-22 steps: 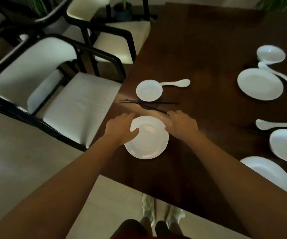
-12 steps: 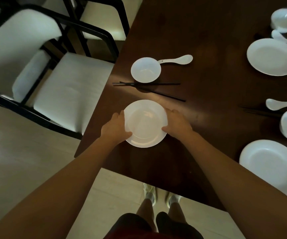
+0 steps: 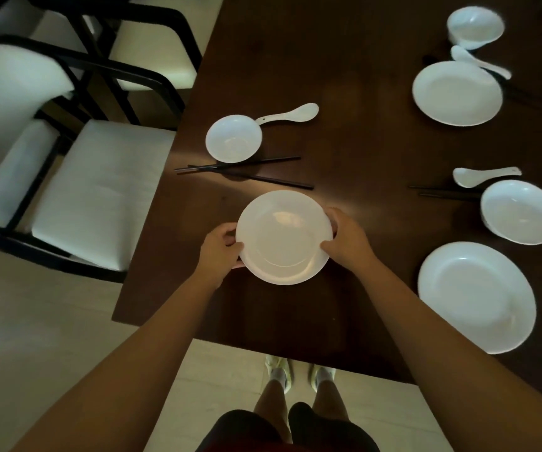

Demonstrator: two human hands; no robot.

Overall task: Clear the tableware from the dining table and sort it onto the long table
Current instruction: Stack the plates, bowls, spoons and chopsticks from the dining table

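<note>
Glossy white plate (image 3: 284,238) (dark polished-wood table (image 3: 354,132))

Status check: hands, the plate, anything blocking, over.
Left hand and right hand grip opposite rims of the near plate. Plate at the dining table edge. Black chopsticks just beyond, not blocking.

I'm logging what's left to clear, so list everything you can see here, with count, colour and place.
Plates: 3, white; one held over the near table edge, one near right, one far right.
Bowls: 3, white; centre-left, right, far right.
Soup spoons: 3, white; one beside each bowl.
Chopsticks: black; a crossed pair below the centre-left bowl, more left of the right bowl.
Dining table: 1, dark brown wood.
Chairs: 2, black frames, white cushions, left.
Left hand: grips the plate's left rim.
Right hand: grips its right rim.
</note>
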